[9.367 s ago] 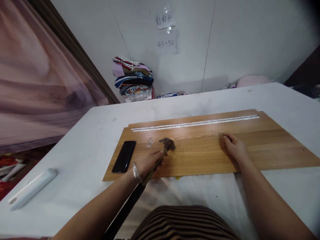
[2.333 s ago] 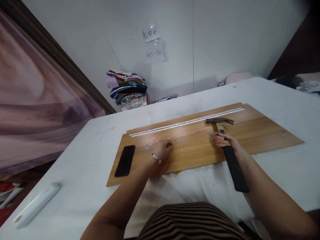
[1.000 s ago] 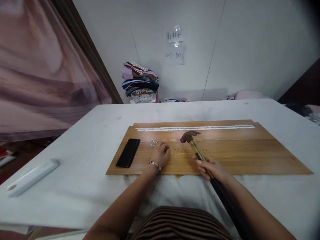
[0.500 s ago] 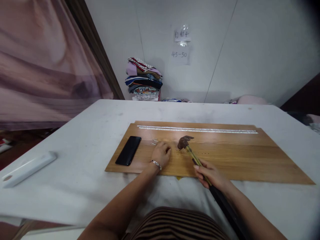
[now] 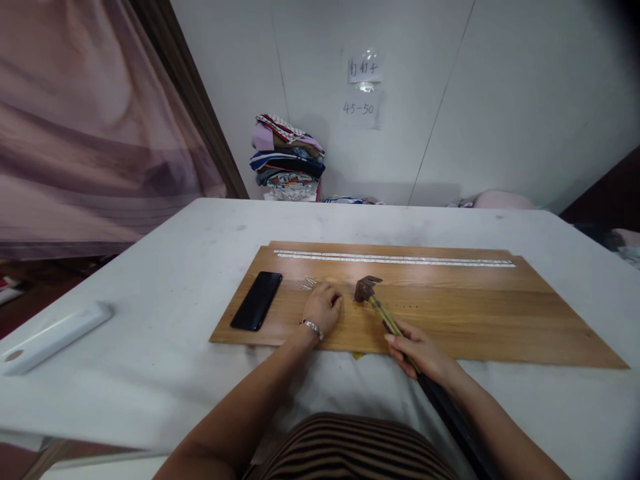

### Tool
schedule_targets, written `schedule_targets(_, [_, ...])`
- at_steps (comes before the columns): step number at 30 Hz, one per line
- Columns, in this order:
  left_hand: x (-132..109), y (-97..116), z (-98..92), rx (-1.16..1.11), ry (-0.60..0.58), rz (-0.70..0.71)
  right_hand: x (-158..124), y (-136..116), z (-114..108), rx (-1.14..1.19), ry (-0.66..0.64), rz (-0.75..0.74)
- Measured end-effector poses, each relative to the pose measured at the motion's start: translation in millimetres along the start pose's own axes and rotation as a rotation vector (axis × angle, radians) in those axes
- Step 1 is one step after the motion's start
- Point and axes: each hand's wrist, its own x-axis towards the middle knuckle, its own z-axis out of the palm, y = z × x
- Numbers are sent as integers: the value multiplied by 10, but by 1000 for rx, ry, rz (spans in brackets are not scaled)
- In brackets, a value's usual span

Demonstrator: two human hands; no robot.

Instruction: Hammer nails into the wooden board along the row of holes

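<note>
My right hand (image 5: 417, 348) is wrapped round the handle of a claw hammer (image 5: 384, 315). The hammer's rusty brown head (image 5: 365, 289) is low over a wooden board (image 5: 480, 313), close to a row of small dark dots (image 5: 403, 306). Whether the head touches the board or a nail under it, I cannot tell. To the left, my left hand (image 5: 323, 308) rests on the board with its fingers curled in; anything inside them is hidden. Several loose nails (image 5: 309, 283) lie just beyond that hand.
A black phone (image 5: 257, 301) lies on the board's left part. Two white measuring strips (image 5: 395, 259) run along its far side. The board lies on a white-covered table (image 5: 165, 287), with a long white plastic piece (image 5: 57, 339) at left. Folded clothes (image 5: 289, 160) are stacked by the wall.
The hammer head has dropped slightly toward the board and shifted a little left, with my right hand following. My left hand has stayed in place.
</note>
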Motion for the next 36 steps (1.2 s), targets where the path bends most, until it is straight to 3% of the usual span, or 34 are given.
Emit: schedule_targets(36, [5,-52,45,8,19,16,5,23,-19,-25,21,-26])
